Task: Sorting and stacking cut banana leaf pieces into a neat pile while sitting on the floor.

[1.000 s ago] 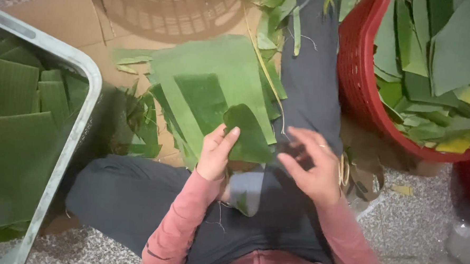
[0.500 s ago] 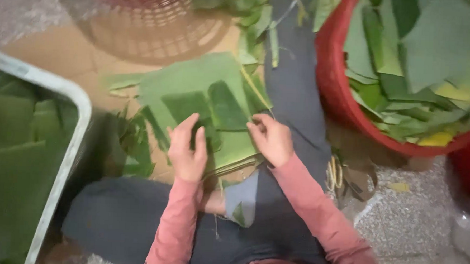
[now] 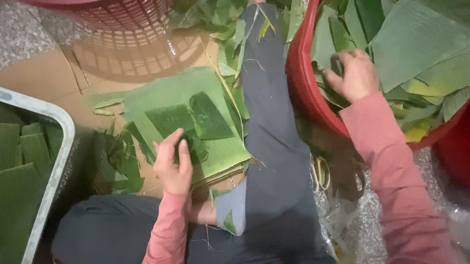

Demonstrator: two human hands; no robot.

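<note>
Filling the right side, a round red plastic tub (image 3: 300, 92) holds loose green banana leaves (image 3: 424, 40). On brown cardboard (image 3: 36, 76) lies a stack of cut green leaf sheets (image 3: 157, 99) with small dark green leaf squares (image 3: 209, 117) on top. The right hand (image 3: 354, 74) grips leaves inside the tub. The left hand (image 3: 173, 163) rests flat, fingers spread, on the stack.

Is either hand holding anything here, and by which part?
Neither clearly grips anything. The left hand rests flat on the stacked leaf pieces; the right hand reaches among leaves in the red tub.
</note>
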